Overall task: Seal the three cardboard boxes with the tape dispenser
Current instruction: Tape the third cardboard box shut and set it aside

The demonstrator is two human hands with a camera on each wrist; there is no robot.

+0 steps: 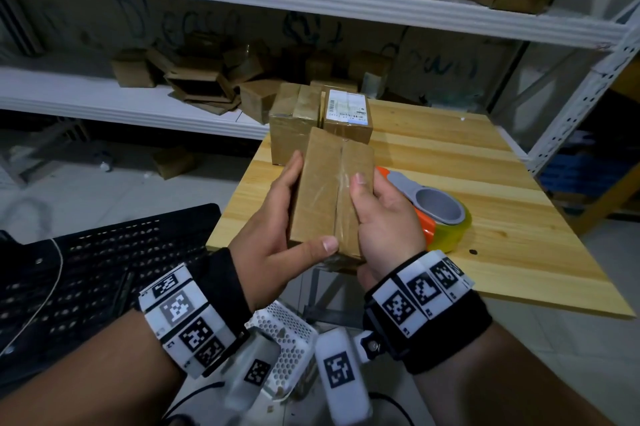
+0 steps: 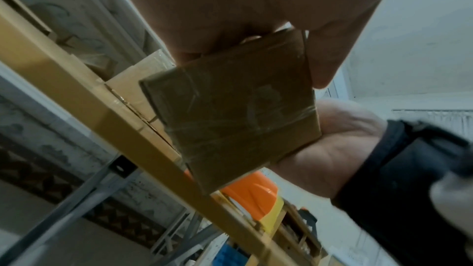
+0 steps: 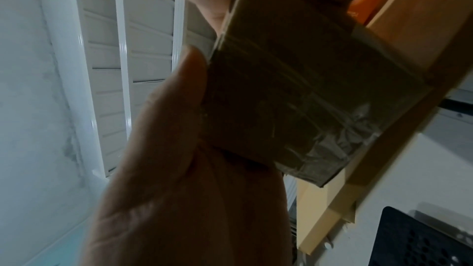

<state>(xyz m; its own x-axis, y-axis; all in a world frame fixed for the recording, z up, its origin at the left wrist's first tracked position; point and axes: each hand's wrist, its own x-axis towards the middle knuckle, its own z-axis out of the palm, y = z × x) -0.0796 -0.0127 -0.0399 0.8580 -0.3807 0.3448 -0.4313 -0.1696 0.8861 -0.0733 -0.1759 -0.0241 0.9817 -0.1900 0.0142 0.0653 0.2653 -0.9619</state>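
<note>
Both hands hold a taped box above the near edge of the table.

The left hand (image 1: 277, 228) grips the box (image 1: 325, 197) from its left side, fingers curled round the far edge and thumb laid across the near corner. The right hand (image 1: 384, 217) clasps the right side, thumb pressed on the clear tape running down the middle seam, fingers wrapped underneath. From the left wrist view the box (image 2: 230, 112) shows tape banded across its end. The tape dispenser (image 1: 436, 214), orange and grey with a yellowish roll, lies on the table (image 1: 502, 217) just beside the right hand. Two more boxes (image 1: 322, 117) stand touching at the table's far left, the right one bearing a white label (image 1: 347, 106).
</note>
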